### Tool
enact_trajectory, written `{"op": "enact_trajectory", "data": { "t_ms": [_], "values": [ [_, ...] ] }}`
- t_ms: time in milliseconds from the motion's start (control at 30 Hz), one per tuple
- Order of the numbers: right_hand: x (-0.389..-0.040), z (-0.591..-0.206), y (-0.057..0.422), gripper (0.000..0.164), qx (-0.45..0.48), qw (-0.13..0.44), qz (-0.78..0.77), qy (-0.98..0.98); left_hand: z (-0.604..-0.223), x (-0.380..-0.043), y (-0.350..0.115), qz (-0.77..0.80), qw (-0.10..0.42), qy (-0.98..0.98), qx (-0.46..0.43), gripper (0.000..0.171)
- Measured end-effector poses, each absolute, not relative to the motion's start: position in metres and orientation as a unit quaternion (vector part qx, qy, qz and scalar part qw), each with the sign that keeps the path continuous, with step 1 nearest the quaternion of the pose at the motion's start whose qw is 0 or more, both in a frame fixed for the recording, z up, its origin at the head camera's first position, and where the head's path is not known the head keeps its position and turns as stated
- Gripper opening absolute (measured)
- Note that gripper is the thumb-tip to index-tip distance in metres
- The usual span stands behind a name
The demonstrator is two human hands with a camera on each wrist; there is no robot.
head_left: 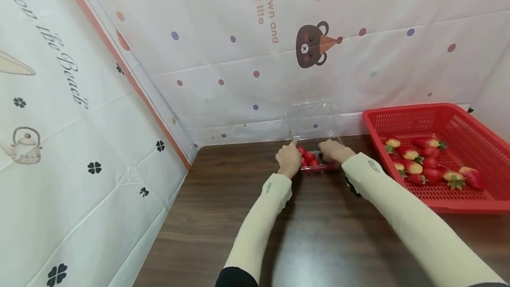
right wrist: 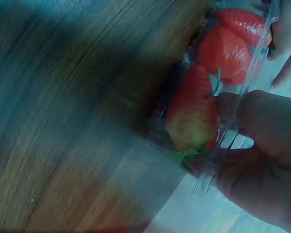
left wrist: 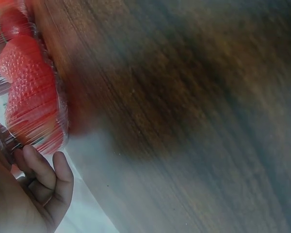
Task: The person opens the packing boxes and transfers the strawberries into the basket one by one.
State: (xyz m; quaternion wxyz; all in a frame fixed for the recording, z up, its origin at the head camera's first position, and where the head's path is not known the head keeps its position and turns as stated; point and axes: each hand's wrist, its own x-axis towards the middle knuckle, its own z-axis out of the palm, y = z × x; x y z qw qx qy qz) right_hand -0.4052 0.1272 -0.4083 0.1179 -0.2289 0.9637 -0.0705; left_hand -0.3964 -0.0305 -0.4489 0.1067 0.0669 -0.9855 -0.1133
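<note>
A clear plastic clamshell box [head_left: 314, 168] with red strawberries [head_left: 309, 158] inside stands at the table's back edge, its transparent lid [head_left: 312, 118] raised against the wall. My left hand [head_left: 288, 159] holds the box's left end, fingers curled by its corner in the left wrist view. Over the right end, my right hand [head_left: 334, 151] reaches inside; the right wrist view shows its fingers around a strawberry [right wrist: 193, 111] with a pale yellow end and green leaves. More strawberries [left wrist: 31, 92] show through the clear wall. Part of each hand's fingertips is hidden.
A red plastic basket [head_left: 438, 205] with several strawberries [head_left: 432, 174] stands to the right, close to my right forearm. Behind the wooden table [head_left: 223, 198] hangs a printed white sheet [head_left: 239, 56], with another covering [head_left: 79, 189] along the left side.
</note>
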Motion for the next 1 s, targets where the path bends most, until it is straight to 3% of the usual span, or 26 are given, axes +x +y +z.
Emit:
{"op": "enact_trajectory", "data": {
  "t_ms": [200,433,767,1000],
  "values": [
    [-0.412,-0.419,0.13,0.034,-0.251,0.063,-0.066,0.963,-0.449,-0.394,-0.031,-0.12,0.111,-0.984,0.07,0.053],
    [-0.407,-0.427,0.123,0.044,-0.263,0.048,-0.018,0.963,-0.454,-0.393,-0.027,-0.112,0.11,-0.985,0.071,0.053],
    [-0.4,-0.426,0.123,0.042,-0.261,0.042,-0.031,0.964,-0.452,-0.394,-0.025,-0.106,0.115,-0.985,0.076,0.051],
    [-0.407,-0.437,0.125,0.03,-0.249,0.026,-0.057,0.966,-0.452,-0.396,-0.024,-0.112,0.118,-0.983,0.087,0.052]
  ]
}}
